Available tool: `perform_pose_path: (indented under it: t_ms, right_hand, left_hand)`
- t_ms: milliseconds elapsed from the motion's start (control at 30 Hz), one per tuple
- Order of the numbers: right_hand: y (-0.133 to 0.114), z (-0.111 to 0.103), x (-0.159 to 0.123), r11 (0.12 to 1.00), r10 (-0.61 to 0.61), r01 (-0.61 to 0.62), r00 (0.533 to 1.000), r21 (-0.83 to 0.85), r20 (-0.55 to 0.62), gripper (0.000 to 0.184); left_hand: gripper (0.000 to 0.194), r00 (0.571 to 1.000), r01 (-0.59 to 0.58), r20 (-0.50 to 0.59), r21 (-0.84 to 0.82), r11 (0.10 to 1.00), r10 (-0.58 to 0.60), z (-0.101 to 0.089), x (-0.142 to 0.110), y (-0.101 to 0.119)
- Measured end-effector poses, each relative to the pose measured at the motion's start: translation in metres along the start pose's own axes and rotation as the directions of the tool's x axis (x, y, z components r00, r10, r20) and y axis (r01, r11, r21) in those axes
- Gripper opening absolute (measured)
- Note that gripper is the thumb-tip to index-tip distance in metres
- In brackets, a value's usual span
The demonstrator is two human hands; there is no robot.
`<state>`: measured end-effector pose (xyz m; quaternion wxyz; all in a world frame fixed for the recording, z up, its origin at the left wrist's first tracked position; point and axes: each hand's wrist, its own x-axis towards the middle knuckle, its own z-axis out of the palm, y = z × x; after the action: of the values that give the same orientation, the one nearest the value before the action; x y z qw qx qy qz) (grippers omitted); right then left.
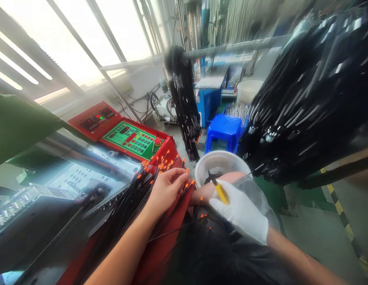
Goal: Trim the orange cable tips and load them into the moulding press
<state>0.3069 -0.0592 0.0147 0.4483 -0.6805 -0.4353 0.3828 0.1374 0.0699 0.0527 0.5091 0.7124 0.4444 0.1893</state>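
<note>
My bare left hand is closed round a bundle of thin black cables with orange tips, which lies fanned over the edge of a red machine housing. My right hand, in a white glove, grips a small yellow-handled cutter with its dark blades pointing up and left toward the cable tips. A few loose orange-tipped cables trail below between both hands. Just behind the cutter sits a white bowl holding dark scraps.
A red and green control panel with buttons stands behind the cables. Black cable bundles hang from a horizontal pipe and in a large mass at right. A blue stool and a white bucket stand beyond. Yellow-black tape marks the floor.
</note>
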Motion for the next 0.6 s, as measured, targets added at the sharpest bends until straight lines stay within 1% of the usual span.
perform_pose_path:
  t_ms: [67, 133, 233, 433, 533, 600]
  right_hand:
    - [-0.007, 0.009, -0.001, 0.998, -0.067, 0.067, 0.995, 0.006, 0.071, 0.049]
    - [-0.012, 0.016, -0.001, 0.990, -0.137, 0.138, 0.984, 0.000, 0.118, 0.049]
    - [-0.013, 0.024, 0.000, 0.980, -0.190, 0.196, 0.976, -0.046, 0.105, 0.047]
    - [-0.006, 0.027, -0.002, 0.962, -0.200, 0.214, 0.975, -0.171, 0.096, 0.048]
    - [-0.006, 0.027, -0.004, 0.952, -0.190, 0.208, 0.977, -0.226, 0.096, 0.050]
    - [-0.009, 0.027, -0.004, 0.951, -0.185, 0.203, 0.978, -0.234, 0.096, 0.049]
  left_hand:
    - [0.029, 0.999, 0.010, 0.037, -0.129, 0.992, -0.006, 0.001, -0.011, 0.005]
    - [0.028, 1.000, -0.010, 0.025, -0.184, 0.983, 0.015, 0.002, -0.018, 0.007]
    - [0.027, 1.000, -0.016, -0.016, -0.203, 0.979, 0.013, 0.005, -0.022, 0.007]
    - [0.025, 0.999, -0.039, -0.036, -0.245, 0.969, 0.031, 0.011, -0.022, 0.001]
    - [0.024, 0.999, -0.046, -0.037, -0.241, 0.970, 0.038, 0.012, -0.023, -0.001]
    - [0.024, 0.998, -0.055, -0.053, -0.228, 0.972, 0.044, 0.013, -0.023, -0.003]
